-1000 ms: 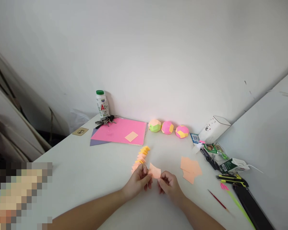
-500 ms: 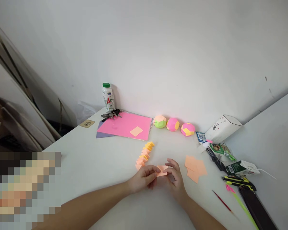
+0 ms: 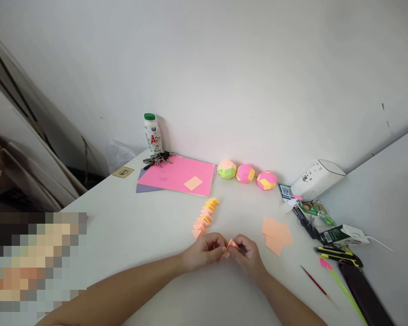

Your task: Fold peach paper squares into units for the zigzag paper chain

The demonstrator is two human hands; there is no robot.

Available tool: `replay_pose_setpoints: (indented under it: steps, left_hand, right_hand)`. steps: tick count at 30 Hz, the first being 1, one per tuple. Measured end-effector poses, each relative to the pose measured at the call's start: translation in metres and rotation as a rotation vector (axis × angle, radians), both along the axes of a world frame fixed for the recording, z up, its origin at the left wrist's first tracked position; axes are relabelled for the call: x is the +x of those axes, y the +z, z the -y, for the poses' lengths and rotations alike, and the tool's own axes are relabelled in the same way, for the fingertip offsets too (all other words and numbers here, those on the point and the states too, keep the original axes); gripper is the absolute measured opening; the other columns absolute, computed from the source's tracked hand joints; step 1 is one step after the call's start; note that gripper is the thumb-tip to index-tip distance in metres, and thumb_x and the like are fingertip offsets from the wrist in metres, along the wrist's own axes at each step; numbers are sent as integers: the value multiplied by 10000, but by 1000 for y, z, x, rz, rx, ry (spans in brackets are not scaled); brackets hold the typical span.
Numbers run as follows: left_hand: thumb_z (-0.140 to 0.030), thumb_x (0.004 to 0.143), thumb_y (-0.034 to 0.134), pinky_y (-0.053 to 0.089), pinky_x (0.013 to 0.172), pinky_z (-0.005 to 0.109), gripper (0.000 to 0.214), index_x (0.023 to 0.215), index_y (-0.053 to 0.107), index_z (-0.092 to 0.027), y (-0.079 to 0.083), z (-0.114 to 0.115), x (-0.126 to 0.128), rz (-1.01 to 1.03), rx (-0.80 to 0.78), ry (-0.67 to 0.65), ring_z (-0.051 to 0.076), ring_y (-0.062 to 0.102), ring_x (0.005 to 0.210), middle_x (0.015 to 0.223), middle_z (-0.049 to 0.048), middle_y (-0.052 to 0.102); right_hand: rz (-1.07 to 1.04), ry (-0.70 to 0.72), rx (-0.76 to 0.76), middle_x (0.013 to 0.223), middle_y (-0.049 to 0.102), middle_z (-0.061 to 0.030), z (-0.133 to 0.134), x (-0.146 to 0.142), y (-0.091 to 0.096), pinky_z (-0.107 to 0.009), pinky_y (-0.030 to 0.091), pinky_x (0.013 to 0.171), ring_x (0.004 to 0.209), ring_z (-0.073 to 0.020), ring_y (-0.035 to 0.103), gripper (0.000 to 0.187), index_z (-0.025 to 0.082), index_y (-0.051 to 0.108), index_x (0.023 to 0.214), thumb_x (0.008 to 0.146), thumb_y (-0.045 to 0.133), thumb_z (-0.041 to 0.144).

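Note:
Between my two hands is a small folded piece of peach paper (image 3: 230, 245), with a pointed corner sticking up. My left hand (image 3: 206, 251) pinches its left side, while the thumb and fingers of my right hand (image 3: 247, 254) are closed on its right side. Just beyond my left hand, a slanting row of folded paper pieces (image 3: 206, 217) in peach and orange-yellow lies on the table. To the right of my right hand are several flat peach paper sheets (image 3: 277, 234), overlapping one another.
Along the wall stand three paper balls (image 3: 245, 174), a pink folder (image 3: 173, 174) with keys (image 3: 158, 158) on it, and a white bottle (image 3: 153, 136). On the right lie a thin red brush (image 3: 314, 280), a yellow-black cutter (image 3: 338, 255), a small carton (image 3: 345, 236) and a white container (image 3: 318, 179).
The peach paper was a flatter strip and is now bent to a point. My right fingers have curled in, and both hands have come closer together.

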State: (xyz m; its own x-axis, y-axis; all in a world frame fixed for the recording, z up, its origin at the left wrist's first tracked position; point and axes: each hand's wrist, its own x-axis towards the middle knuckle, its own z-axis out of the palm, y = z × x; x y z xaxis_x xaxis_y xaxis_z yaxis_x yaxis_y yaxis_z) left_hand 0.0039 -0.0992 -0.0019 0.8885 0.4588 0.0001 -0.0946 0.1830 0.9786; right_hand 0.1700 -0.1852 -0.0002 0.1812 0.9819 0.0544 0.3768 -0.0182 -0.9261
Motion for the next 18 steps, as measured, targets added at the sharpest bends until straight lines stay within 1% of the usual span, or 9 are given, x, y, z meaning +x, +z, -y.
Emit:
replay_pose_setpoints:
  steps: [4,6,8,11,14,16,18]
  left_hand:
    - [-361,800,600,355,557,230,230,825,479,-167,-4,1,1,8,-39,-7,93,477,612,785,31,597]
    - [-342,787,621,365,578,234,237,852,466,-174,-6,2,1,12,-26,19,104,494,647,772,19,580]
    - [-331,770,643,369,587,231,255,876,467,-180,-8,2,2,7,14,73,105,488,662,759,-1,542]
    - [-355,799,598,367,567,230,252,958,501,-186,-9,3,1,-22,105,144,101,454,626,740,-10,505]
    - [-366,850,510,369,564,245,275,1074,556,-215,-8,3,-1,-39,247,163,114,431,611,724,-1,488]
    - [-342,857,496,387,592,258,299,1128,577,-246,-8,3,-2,-22,340,160,130,440,645,761,15,487]
    - [-307,857,495,413,643,274,320,1163,575,-262,-7,2,-3,10,389,145,153,467,717,825,39,501]
  right_hand:
    - [25,-7,9,567,430,27,0,-1,2,-234,333,508,545,-112,377,319,183,471,588,771,596,413]
    - [27,5,8,567,426,24,0,-2,3,-237,330,505,545,-115,376,311,184,484,591,778,587,410]
    - [24,26,6,562,414,27,0,-1,3,-238,322,501,537,-114,367,310,185,483,592,789,574,407]
    - [36,54,23,558,382,33,-1,1,3,-237,304,495,529,-110,344,329,187,457,581,798,560,411]
    - [59,74,31,564,369,32,-1,2,2,-239,299,493,533,-113,337,338,190,454,579,800,551,426]
    - [62,80,27,567,376,29,-1,2,2,-242,305,497,537,-118,345,335,191,466,585,803,545,433]
    - [59,87,27,572,394,23,-1,3,2,-247,315,507,544,-123,361,331,190,482,591,805,541,435]
